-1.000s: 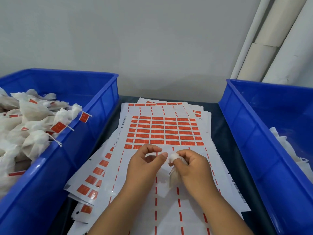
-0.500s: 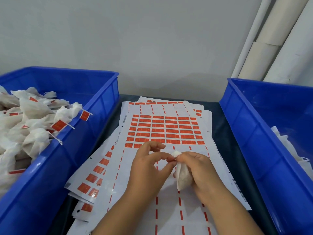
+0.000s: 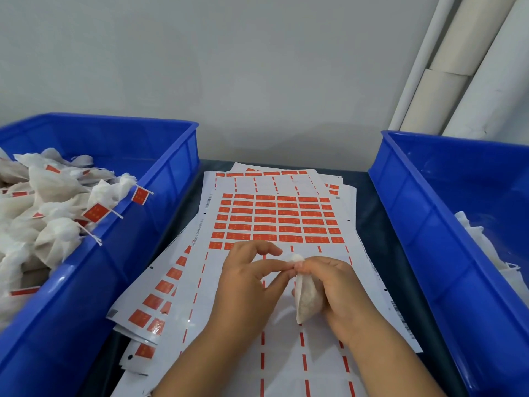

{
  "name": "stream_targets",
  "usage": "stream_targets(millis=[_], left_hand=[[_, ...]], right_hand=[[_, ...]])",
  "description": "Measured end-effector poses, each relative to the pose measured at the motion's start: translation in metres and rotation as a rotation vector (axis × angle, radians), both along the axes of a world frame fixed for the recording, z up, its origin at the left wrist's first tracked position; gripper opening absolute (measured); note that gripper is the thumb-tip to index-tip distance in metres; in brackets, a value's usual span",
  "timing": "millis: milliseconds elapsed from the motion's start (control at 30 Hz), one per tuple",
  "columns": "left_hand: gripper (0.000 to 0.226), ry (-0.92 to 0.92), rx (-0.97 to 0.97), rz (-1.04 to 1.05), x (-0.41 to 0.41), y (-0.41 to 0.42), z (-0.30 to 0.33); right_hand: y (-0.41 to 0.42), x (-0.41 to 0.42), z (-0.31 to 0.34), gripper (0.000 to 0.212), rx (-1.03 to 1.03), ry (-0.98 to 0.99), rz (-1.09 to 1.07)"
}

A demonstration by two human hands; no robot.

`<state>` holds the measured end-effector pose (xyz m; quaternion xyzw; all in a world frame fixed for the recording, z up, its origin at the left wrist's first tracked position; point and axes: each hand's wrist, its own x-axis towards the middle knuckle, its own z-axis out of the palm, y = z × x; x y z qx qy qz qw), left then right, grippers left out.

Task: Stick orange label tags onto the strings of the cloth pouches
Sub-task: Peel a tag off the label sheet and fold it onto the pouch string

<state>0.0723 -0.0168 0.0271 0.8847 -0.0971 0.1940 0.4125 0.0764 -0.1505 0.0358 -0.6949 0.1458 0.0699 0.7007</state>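
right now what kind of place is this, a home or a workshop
Most likely a small packing or labelling workstation: a blue plastic bin heaped with tagged white cloth pouches, stacked white sheets of orange label stickers, and a second blue plastic bin opposite.

Left hand (image 3: 246, 285) and right hand (image 3: 335, 290) were bare: no gloves, rings or watch. Both forearms, lower centre, were unsleeved to the frame edge.

White cloth pouch (image 3: 307, 296), filled and roughly teardrop-shaped, held gathered neck uppermost above the label sheet (image 3: 274, 219). The sheet, white with rows of orange label tags (image 3: 264, 220), lies flat; the rows nearest the pouch are stripped. Tagged pouches (image 3: 57, 207) are heaped left of the sheet.
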Motion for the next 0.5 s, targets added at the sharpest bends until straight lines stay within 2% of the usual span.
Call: stream_targets(millis=[133, 200, 333, 500], left_hand=[[0.01, 0.083, 0.075, -0.01, 0.0009, -0.0012, -0.0038], [0.014, 0.1, 0.081, -0.03, 0.0008, -0.0013, -0.0061], [0.017, 0.146, 0.105, -0.039, 0.0001, 0.0027, -0.0038], [0.026, 0.131, 0.042, -0.06, -0.002, 0.0042, 0.0022]], right_hand=[[0.0009, -0.0005, -0.0016, 0.009, -0.035, -0.011, 0.001], [0.0022, -0.0021, -0.0009, 0.006, -0.063, -0.028, 0.016], [0.0007, -0.002, 0.0031, 0.022, -0.055, -0.082, 0.013], [-0.003, -0.0003, 0.0035, 0.023, -0.045, -0.101, 0.024]])
